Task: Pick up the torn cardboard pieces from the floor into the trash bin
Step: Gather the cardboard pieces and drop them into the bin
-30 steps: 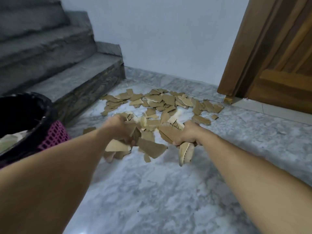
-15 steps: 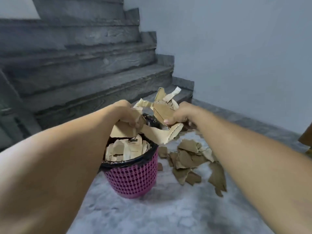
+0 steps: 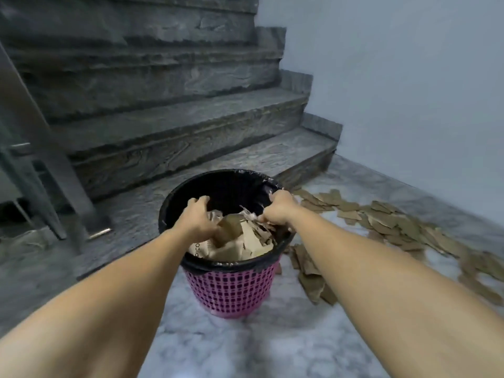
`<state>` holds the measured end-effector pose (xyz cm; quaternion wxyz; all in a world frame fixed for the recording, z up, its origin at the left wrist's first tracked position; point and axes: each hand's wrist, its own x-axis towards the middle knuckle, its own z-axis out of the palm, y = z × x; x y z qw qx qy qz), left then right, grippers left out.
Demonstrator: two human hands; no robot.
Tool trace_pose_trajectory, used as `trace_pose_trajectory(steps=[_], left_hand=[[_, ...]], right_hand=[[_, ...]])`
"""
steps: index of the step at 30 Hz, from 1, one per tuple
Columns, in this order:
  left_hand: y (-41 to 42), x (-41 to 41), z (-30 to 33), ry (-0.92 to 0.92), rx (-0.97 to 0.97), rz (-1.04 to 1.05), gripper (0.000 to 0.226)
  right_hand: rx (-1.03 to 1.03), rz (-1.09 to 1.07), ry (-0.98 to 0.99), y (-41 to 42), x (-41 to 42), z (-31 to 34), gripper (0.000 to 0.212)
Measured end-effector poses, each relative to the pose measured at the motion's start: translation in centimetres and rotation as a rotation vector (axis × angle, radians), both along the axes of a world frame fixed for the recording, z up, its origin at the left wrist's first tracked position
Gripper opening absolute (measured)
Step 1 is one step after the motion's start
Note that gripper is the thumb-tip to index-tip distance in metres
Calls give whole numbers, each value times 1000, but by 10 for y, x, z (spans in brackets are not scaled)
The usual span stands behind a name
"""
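Note:
A pink mesh trash bin (image 3: 229, 290) with a black liner stands on the marble floor in front of me. Inside it lies a heap of torn cardboard pieces (image 3: 240, 241). My left hand (image 3: 197, 217) and my right hand (image 3: 278, 208) are both down inside the bin's mouth, fingers curled on the cardboard pieces at the top of the heap. More torn cardboard pieces (image 3: 392, 227) are strewn over the floor to the right of the bin, several right beside its base (image 3: 308, 274).
Dark stone stairs (image 3: 169, 115) rise just behind the bin. A metal railing post (image 3: 41, 148) stands at the left. A pale wall (image 3: 409, 91) runs along the right, with grey marble floor (image 3: 245, 347) in front of me.
Both hands lifted a bundle of cardboard from the floor pile, carried it left over the bin, and have now lowered it into the bin's mouth.

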<state>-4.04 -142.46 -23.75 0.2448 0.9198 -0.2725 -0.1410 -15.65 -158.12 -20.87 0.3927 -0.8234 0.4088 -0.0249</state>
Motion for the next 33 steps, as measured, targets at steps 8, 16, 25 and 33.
trace_pose_trajectory(steps=[8,16,25,33], left_hand=[[-6,-12,-19,-366,-170,121,25],[-50,-28,-4,-297,-122,14,26],[-201,-79,34,-306,-186,-245,26],[-323,-122,-54,-11,153,-384,36]], right_hand=[[5,-31,-224,-25,-13,-39,22],[176,-82,-250,-71,-58,10,13],[56,-103,208,-234,-154,21,7],[256,-232,376,-365,-243,-81,17]])
